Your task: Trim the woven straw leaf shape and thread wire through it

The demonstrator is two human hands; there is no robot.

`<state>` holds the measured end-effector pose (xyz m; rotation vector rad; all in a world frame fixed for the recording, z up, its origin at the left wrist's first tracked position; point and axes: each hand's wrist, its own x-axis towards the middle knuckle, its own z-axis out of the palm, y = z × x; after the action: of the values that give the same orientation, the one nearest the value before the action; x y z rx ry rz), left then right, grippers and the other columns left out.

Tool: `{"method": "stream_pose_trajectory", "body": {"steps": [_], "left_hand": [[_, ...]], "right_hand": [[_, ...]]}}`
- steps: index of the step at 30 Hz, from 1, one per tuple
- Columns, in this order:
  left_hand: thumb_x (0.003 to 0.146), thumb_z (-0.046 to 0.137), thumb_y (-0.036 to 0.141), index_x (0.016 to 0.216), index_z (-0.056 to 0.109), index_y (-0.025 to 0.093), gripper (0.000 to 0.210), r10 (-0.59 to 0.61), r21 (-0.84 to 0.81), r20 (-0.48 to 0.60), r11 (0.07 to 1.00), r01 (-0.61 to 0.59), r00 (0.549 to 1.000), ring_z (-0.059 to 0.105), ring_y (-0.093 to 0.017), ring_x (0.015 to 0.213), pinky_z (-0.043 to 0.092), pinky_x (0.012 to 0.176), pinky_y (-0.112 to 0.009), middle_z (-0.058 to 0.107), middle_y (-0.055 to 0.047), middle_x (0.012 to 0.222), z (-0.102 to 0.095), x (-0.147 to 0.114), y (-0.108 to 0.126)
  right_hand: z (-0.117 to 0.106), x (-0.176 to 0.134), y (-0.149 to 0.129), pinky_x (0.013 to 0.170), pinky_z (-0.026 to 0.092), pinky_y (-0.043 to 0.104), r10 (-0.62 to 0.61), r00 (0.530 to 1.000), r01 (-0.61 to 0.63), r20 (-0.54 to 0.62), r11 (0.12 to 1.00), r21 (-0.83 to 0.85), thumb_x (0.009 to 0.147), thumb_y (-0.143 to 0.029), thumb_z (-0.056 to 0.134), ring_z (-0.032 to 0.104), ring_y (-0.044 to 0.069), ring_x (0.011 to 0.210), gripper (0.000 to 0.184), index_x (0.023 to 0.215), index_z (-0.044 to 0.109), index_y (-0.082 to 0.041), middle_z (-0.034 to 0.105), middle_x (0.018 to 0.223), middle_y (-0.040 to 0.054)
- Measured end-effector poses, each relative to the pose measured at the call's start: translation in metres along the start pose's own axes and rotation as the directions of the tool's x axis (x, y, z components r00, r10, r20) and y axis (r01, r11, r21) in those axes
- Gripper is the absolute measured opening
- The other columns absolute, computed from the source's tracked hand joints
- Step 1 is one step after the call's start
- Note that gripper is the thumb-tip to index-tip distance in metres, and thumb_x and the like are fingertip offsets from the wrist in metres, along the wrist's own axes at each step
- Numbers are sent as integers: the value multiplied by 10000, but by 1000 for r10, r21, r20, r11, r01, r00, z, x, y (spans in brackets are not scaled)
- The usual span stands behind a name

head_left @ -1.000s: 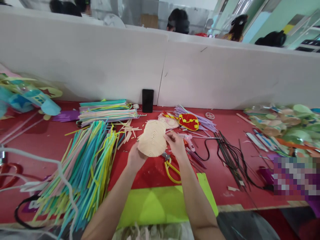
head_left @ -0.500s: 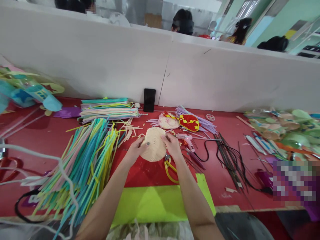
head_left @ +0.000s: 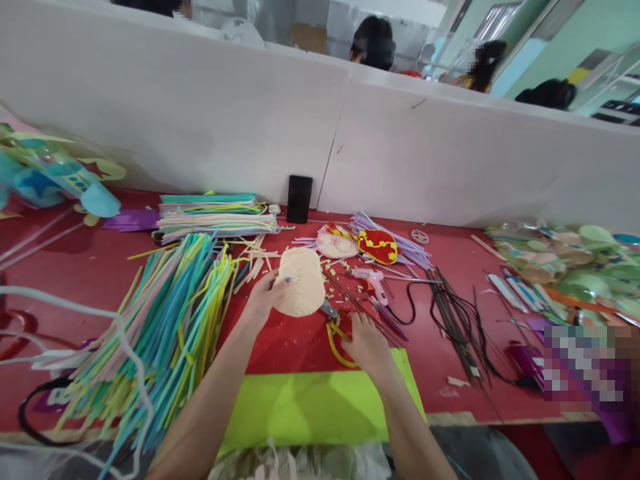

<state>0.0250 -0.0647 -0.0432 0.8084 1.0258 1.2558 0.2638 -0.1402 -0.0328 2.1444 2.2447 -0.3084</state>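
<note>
- Watching the person's two hands parting: the right hand (head_left: 369, 343) is no longer gripping the cream ridged piece (head_left: 300, 283); half a second ago both were framing it.
- The left hand (head_left: 261, 298) is now carrying the piece alone, pinching its left edge, thumb lying on the ridged face, remaining fingers tucking behind.
- The piece is hovering over the middle of the red surface (head_left: 453, 233), well in front of the black phone (head_left: 300, 199), which is leaning against the white partition (head_left: 250, 120).
- The right hand is reaching low, fingers loosely spreading and bending, the thumb side overlapping the yellow-handled scissors (head_left: 333, 341). From where I'm standing, I'm not able to tell whether it is touching or gripping them.
- My reading: the work is shifting from two-handed handling to one hand supporting, the other busying itself among the tools.
- Nearby, the pink glue gun (head_left: 379, 289) is lying beyond the right hand, untouched; the red-and-yellow piece (head_left: 379, 247) is resting beside the pale pink piece (head_left: 336, 244).
- The fuzzy stems (head_left: 175, 320) are spreading across the left side; the lime sheet (head_left: 300, 407) is lying beneath the forearms.
</note>
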Motion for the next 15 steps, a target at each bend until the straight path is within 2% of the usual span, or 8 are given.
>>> {"method": "stream_pose_trajectory", "body": {"steps": [4, 8, 12, 15], "left_hand": [[584, 778, 363, 1028, 634, 142, 516, -16, -24, -37, 1000, 15, 999, 649, -210, 855, 481, 778, -293, 694, -89, 960, 2, 0, 0], [576, 781, 383, 1010, 641, 141, 517, -18, -22, -55, 1000, 17, 998, 653, -200, 822, 485, 776, -297, 698, -86, 941, 3, -2, 6], [569, 789, 379, 996, 648, 147, 506, -25, -75, -108, 997, 17, 994, 655, -199, 796, 489, 767, -308, 701, -75, 930, 4, -4, 18], [566, 798, 347, 1010, 650, 167, 502, -28, -125, -168, 992, 7, 985, 655, -192, 793, 492, 755, -300, 703, -61, 936, 4, -6, 23]], "right_hand": [[12, 2, -8, 854, 421, 366, 10, 999, -12, -51, 999, -41, 649, -117, 571, 541, 300, 1018, 413, 1060, 538, -104, 576, 1078, 174], [22, 4, -11, 787, 439, 353, 88, 992, -85, -84, 995, 43, 680, -137, 545, 570, 292, 939, 269, 948, 533, -133, 599, 978, 157], [33, -1, 6, 650, 446, 330, 167, 984, -140, -56, 933, 331, 764, -283, 543, 615, 251, 753, 157, 884, 512, -186, 626, 835, 104], [36, -1, 25, 632, 454, 340, 171, 983, -99, -58, 780, 618, 757, -329, 571, 600, 238, 712, 186, 868, 506, -197, 618, 779, 60]]}}
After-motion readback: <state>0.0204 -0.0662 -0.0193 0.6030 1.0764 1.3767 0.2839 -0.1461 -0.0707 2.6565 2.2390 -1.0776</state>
